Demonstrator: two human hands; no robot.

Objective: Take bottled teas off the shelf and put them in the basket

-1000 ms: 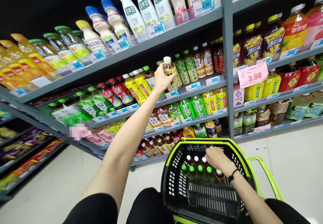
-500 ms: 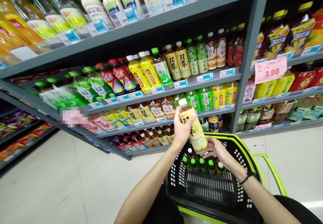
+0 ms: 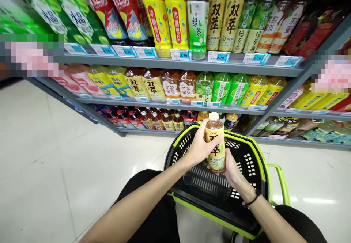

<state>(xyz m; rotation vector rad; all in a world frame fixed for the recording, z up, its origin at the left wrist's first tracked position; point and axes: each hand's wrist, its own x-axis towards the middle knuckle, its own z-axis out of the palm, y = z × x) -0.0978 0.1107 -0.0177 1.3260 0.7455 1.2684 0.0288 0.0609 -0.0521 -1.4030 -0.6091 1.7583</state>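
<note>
A drink bottle with a white cap and a yellow label stands nearly upright over the black shopping basket with its lime-green rim. My left hand is wrapped round its upper part, the thumb across the label. Lower down, my right hand closes on the bottle's right side and base, some of its fingers hidden behind it. A black band circles my right wrist. Inside the basket, the bottles are mostly hidden behind my hands and the held bottle.
Shelves with bottled drinks rise behind the basket, including yellow-labelled bottles like the held one and a green tea bottle. Price tags line the shelf edge. The basket's green handle sticks out right over the pale tiled floor.
The bottle has gone from tilted to nearly upright and is lower against the shelves. My right hand has moved from beneath its base onto its lower side. The view has shifted closer to the shelves.
</note>
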